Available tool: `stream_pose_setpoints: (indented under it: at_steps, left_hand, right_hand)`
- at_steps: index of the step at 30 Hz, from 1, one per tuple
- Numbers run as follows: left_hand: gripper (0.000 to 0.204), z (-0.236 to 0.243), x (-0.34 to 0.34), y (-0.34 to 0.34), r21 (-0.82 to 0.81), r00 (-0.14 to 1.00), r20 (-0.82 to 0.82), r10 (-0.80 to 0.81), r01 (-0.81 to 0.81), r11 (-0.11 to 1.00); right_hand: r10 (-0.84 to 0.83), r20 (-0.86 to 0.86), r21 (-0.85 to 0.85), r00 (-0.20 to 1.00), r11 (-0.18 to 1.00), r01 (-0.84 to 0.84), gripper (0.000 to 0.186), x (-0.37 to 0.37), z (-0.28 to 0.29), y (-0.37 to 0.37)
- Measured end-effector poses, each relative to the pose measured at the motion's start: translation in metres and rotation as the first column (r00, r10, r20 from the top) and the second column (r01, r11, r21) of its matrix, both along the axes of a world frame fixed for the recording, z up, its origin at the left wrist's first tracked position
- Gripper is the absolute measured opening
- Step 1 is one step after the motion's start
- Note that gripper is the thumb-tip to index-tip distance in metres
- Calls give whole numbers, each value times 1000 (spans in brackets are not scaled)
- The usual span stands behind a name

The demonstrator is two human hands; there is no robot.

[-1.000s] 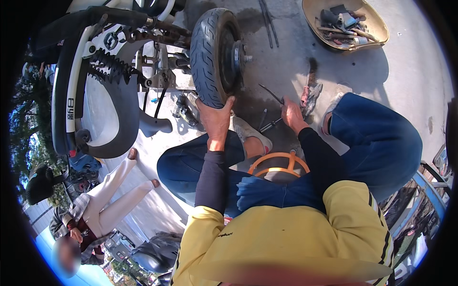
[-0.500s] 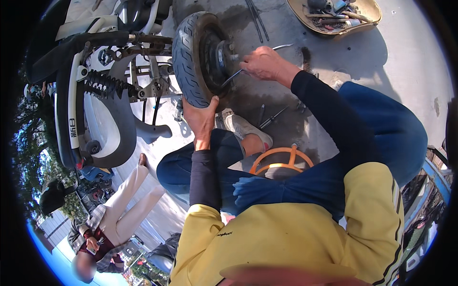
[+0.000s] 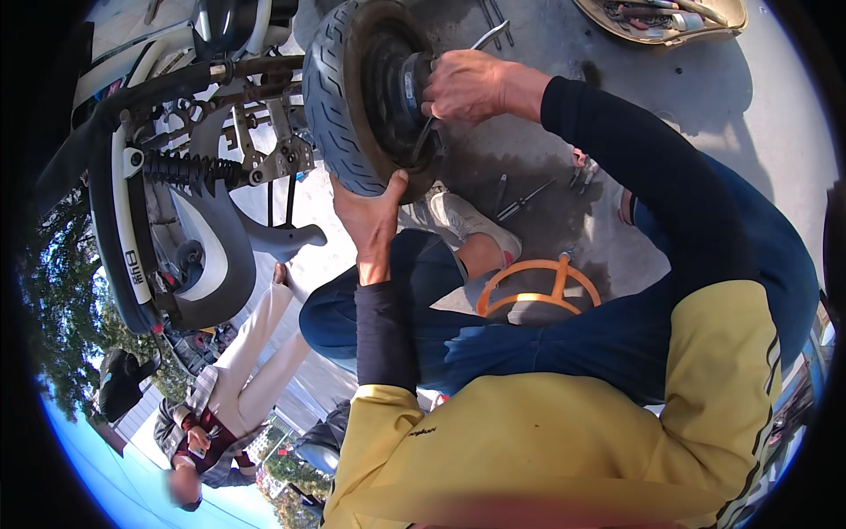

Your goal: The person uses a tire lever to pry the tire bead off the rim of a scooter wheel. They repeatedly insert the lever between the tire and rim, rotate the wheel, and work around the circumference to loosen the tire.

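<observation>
A scooter wheel stands before me, its black tyre (image 3: 328,115) with a grooved tread around a dark rim (image 3: 381,93). My left hand (image 3: 370,216) grips the tyre's lower edge, thumb on the near sidewall and fingers partly hidden behind. Above the hub, my right hand (image 3: 467,86) is closed around a curved metal tyre lever (image 3: 487,37). One end of the lever sticks out past the fist at the top. Its other end reaches down to the rim's lower edge beside the tyre; whether the tip sits under the bead I cannot tell.
At left lies the scooter's frame with a black coil spring (image 3: 189,167). A basket of tools (image 3: 674,35) sits at the far right. Thin tools (image 3: 524,200) lie near my shoe (image 3: 471,225). An orange ring-shaped frame (image 3: 561,275) is between my legs. A person (image 3: 211,414) is at lower left.
My right hand has come closer to the hub, and the lever now stands steeper against the rim. My left hand keeps its grip on the tyre. The whole view has shifted slightly.
</observation>
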State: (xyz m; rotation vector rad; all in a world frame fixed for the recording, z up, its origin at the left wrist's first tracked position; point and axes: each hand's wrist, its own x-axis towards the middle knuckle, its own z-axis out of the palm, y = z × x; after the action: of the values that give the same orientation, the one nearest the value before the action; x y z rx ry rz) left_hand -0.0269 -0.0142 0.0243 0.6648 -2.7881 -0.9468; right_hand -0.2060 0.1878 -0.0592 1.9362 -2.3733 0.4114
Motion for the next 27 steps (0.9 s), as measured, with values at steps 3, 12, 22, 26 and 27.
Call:
stream_pose_setpoints:
  at_steps: [3,12,22,26,27]
  left_hand:
    - [87,3,-4,-1,1,1000,-2,-22,22,1000]
    - [84,14,-9,10,-1,1000,2,-18,18,1000]
    - [104,2,2,-4,-195,998,10,-65,65,979]
    - [103,21,-11,-9,-111,987,25,-156,158,981]
    - [103,24,-12,-13,-66,984,27,-176,177,982]
  right_hand:
    - [1,18,-59,1000,998,0,30,-2,-9,2]
    - [-26,136,-171,990,984,49,36,9,-28,0]
    - [-289,650,230,702,956,180,25,84,3,17]
    - [-319,946,320,-66,878,355,32,162,8,3]
    - [-250,941,324,-226,856,402,36,187,3,-7]
